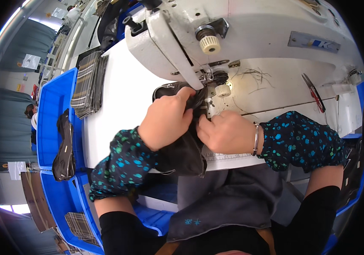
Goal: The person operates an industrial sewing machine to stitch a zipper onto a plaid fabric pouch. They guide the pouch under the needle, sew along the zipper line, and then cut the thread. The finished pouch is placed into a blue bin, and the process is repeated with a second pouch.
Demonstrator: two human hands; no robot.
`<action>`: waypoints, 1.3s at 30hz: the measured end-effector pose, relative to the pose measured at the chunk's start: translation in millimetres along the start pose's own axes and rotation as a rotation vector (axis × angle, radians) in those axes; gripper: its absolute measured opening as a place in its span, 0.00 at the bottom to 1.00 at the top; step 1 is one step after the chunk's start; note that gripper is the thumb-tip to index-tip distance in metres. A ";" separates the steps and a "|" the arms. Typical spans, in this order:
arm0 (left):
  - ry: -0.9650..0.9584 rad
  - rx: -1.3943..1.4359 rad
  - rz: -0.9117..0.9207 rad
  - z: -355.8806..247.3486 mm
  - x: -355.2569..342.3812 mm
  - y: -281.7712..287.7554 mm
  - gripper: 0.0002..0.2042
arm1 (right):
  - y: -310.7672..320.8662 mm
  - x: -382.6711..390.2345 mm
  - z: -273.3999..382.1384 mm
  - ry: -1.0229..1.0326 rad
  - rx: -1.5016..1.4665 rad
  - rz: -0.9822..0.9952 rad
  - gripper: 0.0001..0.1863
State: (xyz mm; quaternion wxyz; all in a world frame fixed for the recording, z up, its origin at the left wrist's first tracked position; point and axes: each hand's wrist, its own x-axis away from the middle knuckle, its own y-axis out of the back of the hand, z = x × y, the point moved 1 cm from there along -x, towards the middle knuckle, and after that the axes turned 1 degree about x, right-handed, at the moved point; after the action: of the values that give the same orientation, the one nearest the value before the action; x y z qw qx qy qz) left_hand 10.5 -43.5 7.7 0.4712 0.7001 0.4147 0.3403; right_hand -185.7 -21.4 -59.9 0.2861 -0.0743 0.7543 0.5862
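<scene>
A black zippered fabric piece, perhaps a pouch, lies under the needle area of a white sewing machine and hangs over the table's front edge. My left hand grips its upper part, fingers bent close to the presser foot. Just to the right, my right hand pinches the fabric's right edge with curled fingers. A metal zipper runs along the fabric's border. What lies under my fingertips is partly hidden.
Red-handled thread snips and loose dark threads lie on the machine bed. A stack of plaid fabric pieces sits at the left. Blue bins stand beyond the table's left edge, one with a black piece draped over its rim.
</scene>
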 end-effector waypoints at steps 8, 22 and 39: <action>-0.061 -0.286 -0.224 -13.4 -3.4 -27.3 0.11 | 7.8 4.8 12.0 0.052 -0.162 0.112 0.26; -0.045 -0.079 -0.226 2.2 -15.2 -14.9 0.08 | 3.6 4.5 12.7 0.138 0.034 0.077 0.23; -0.183 -0.066 -0.247 -13.1 4.1 -27.7 0.10 | 5.5 6.4 13.7 -0.050 0.121 0.002 0.17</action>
State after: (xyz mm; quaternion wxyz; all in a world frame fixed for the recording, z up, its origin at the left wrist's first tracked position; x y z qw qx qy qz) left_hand -6.3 -28.9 -13.7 0.5681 0.6561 0.4415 0.2278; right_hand -188.7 -5.6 -60.6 0.3081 -0.0413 0.7810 0.5416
